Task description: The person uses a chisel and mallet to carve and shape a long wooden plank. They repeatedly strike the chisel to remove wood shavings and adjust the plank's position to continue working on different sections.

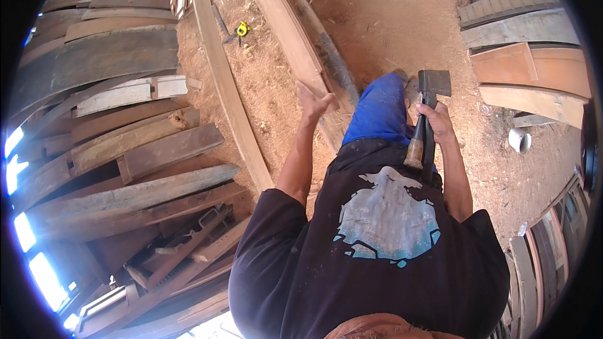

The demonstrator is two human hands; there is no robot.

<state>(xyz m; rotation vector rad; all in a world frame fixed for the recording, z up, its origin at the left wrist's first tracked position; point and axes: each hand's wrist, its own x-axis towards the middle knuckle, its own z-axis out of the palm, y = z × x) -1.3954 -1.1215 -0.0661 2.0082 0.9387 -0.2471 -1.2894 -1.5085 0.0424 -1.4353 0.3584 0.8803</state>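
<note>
Dark-headed hatchet (429, 103), worn wooden handle, gripped upright in right hand (434, 122).

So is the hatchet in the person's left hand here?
No. The right hand grips the hatchet by its handle, while the left hand rests on the long plank.
</note>
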